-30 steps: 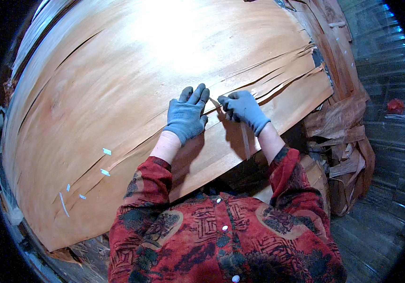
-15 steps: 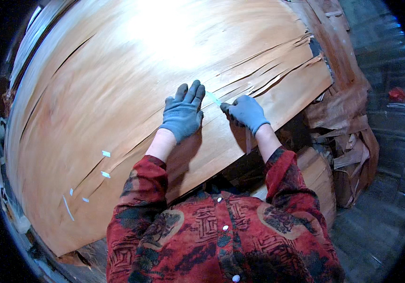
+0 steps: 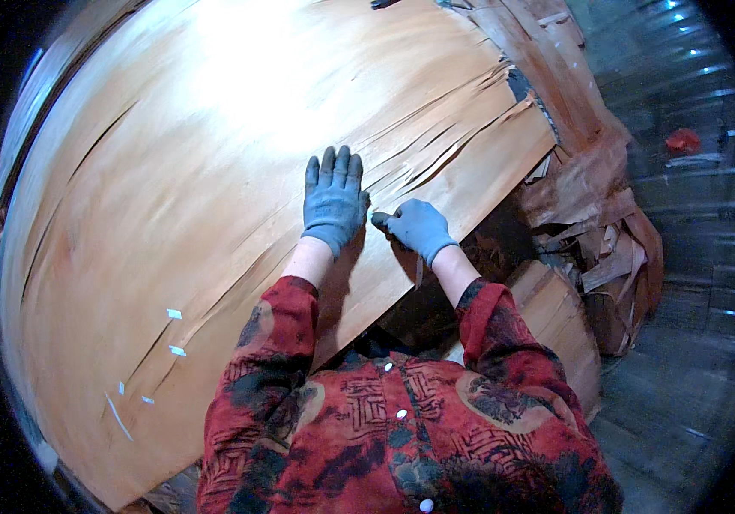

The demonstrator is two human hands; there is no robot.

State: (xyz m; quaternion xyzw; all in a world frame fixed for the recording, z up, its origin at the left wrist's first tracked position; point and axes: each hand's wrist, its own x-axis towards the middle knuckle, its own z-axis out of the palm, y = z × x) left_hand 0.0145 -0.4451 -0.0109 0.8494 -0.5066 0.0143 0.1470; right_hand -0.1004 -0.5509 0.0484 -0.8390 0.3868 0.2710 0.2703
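Note:
My left hand point(image 3: 331, 199), in a blue-grey glove with dark fingertips, lies flat on a large tan wood veneer sheet point(image 3: 102, 283), fingers stretched beside long splits in the wood. Just to its right, my right hand point(image 3: 412, 230), gloved alike, has curled fingers pinching a thin pale tape strip point(image 3: 419, 272) whose tail hangs below it. A tiny light bit shows at those fingertips; the rest is hidden. Short white tape pieces point(image 3: 176, 314) are stuck along splits at the lower left of the sheet, whose right end is torn.
Torn veneer scraps point(image 3: 599, 248) are heaped beyond the sheet's right edge. A lower wood piece point(image 3: 556, 317) lies under the near edge, by a dark gap. A small red object point(image 3: 683, 140) lies on the dark ribbed surface point(image 3: 710, 223) at far right.
The view has shifted over the sheet. My left fingers have straightened and lie flatter. The tape that stretched between my hands half a second ago is now mostly hidden at my right fingertips.

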